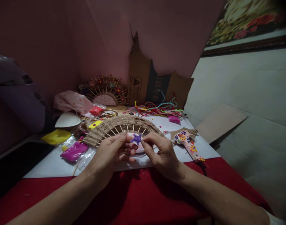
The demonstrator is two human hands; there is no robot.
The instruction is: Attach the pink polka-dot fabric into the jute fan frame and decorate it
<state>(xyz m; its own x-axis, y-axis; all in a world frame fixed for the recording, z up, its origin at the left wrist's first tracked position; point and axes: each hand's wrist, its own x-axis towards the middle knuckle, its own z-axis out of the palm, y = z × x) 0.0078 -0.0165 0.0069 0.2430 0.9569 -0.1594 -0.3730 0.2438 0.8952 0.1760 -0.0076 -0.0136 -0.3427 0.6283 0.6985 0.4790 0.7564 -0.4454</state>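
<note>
A small purple pipe-cleaner flower (136, 139) is pinched at its right side between the thumb and forefinger of my right hand (163, 153). My left hand (113, 151) is just left of the flower, thumb raised and fingers apart, with its fingertips close to the lower left petal. Whether they touch it I cannot tell. Behind both hands lies a fan-shaped piece woven with brown twine (124, 122) over thin wooden sticks, several tipped with coloured beads. Its half-round base, pale pink with spots, is partly covered by the flower and my fingers.
At the right is a flower-patterned glue gun (189, 145) on a cardboard scrap. Bags of magenta clay (74, 151) and yellow clay (56, 137) lie left. Coloured pipe cleaners (157, 107), a finished-looking fan (104, 90) and torn cardboard (140, 75) are behind. Red cloth (138, 200) covers the front.
</note>
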